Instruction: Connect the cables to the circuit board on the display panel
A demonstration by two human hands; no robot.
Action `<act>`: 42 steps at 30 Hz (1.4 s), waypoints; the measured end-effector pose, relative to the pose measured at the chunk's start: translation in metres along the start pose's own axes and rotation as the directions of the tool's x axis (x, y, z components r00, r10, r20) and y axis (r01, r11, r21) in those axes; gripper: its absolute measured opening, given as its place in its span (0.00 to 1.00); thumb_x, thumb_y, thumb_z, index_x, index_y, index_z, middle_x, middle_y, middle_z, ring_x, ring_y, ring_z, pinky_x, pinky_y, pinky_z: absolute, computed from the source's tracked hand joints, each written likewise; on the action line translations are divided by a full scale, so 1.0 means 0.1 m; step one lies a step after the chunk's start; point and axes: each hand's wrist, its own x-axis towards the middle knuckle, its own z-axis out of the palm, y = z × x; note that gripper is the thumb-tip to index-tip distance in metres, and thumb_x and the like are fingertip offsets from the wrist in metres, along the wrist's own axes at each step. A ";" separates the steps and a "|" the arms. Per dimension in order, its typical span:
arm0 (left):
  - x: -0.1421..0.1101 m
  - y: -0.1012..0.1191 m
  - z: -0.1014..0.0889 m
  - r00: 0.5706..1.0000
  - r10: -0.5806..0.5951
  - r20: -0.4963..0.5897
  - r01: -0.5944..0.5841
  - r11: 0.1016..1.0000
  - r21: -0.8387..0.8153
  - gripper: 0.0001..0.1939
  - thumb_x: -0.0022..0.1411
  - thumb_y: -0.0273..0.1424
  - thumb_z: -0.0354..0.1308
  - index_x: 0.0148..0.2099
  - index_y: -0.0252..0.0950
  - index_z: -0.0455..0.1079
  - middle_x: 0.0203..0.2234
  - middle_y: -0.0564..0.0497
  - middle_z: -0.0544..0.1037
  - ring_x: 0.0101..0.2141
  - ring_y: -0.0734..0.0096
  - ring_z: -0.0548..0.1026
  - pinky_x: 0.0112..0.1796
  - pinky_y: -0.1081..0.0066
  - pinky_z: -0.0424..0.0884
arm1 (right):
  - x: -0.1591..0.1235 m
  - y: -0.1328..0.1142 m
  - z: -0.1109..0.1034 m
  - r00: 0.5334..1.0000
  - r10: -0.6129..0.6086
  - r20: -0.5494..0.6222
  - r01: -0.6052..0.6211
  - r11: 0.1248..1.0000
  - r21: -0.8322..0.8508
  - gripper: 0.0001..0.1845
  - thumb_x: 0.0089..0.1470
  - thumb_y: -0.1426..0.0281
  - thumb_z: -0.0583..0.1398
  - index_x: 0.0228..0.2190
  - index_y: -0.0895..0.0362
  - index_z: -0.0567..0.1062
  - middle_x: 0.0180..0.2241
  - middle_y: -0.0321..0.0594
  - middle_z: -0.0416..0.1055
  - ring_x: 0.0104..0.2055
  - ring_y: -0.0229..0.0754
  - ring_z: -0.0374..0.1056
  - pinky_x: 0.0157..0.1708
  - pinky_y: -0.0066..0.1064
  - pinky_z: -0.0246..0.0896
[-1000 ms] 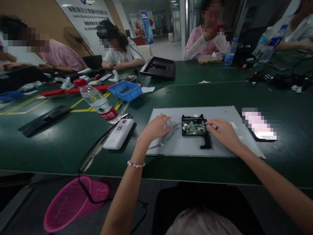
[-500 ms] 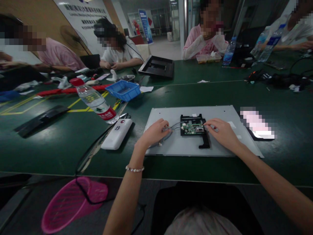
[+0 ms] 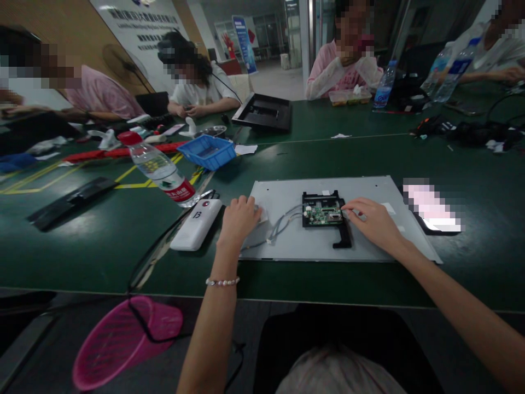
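Observation:
A flat grey metal panel [image 3: 283, 249] lies on the table in front of me. On it rests a black bracket [image 3: 342, 241] bearing a green circuit board [image 3: 324, 215]. Grey cables [image 3: 280, 224] run from the board's left side to the panel's lower left. My left hand [image 3: 241, 220], a beaded bracelet at its wrist, is closed over the panel's left edge, fingers curled; its fingertips are partly hidden. At the bracket's right side, my right hand [image 3: 371, 220] pinches the edge between thumb and forefinger, beside the board.
Left of the panel are a white power bank [image 3: 197, 224] and a tilted water bottle [image 3: 159, 172]. Behind them sits a blue tray [image 3: 208, 153]. A phone [image 3: 435, 210] lies at the panel's right. Below the table edge is a pink basket [image 3: 123, 345]. Several people sit around the table.
My left hand has moved left, away from the cables, to the panel's left edge, and its fingers have curled. My right hand stays at the bracket's right side.

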 end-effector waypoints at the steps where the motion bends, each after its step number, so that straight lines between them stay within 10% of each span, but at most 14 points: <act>1: 0.00 0.00 0.01 1.000 -0.003 0.003 0.003 1.000 0.005 0.17 0.66 0.38 0.43 0.47 0.32 0.65 0.41 0.39 0.70 0.44 0.51 0.67 0.40 0.60 0.66 | 0.00 0.00 0.00 1.000 -0.001 -0.001 0.001 1.000 0.003 0.13 0.57 0.71 0.51 0.38 0.54 0.75 0.39 0.42 0.73 0.41 0.45 0.68 0.42 0.40 0.64; 17: 0.02 0.07 0.04 0.991 0.048 0.126 -0.045 0.999 -0.025 0.18 0.66 0.28 0.39 0.39 0.30 0.71 0.36 0.39 0.74 0.34 0.60 0.75 0.34 0.65 0.69 | -0.01 0.01 0.01 0.998 0.002 0.057 -0.001 1.000 -0.027 0.12 0.56 0.71 0.52 0.37 0.54 0.75 0.40 0.40 0.73 0.41 0.45 0.69 0.42 0.40 0.63; 32: -0.03 0.29 -0.07 0.990 0.121 0.074 -0.110 0.985 -0.133 0.21 0.68 0.42 0.38 0.45 0.32 0.64 0.35 0.40 0.74 0.34 0.56 0.74 0.31 0.65 0.66 | -0.02 0.04 0.01 0.996 -0.006 0.094 0.008 1.000 -0.020 0.12 0.56 0.71 0.53 0.38 0.53 0.75 0.40 0.40 0.73 0.41 0.44 0.69 0.41 0.41 0.65; 42: -0.03 0.31 -0.12 0.989 0.104 -0.106 -0.119 0.982 -0.148 0.26 0.63 0.44 0.49 0.58 0.36 0.55 0.52 0.39 0.64 0.50 0.51 0.63 0.45 0.60 0.62 | -0.02 0.00 0.00 0.996 0.001 0.094 0.000 1.000 -0.018 0.12 0.56 0.71 0.53 0.38 0.54 0.75 0.40 0.40 0.73 0.41 0.44 0.69 0.41 0.40 0.65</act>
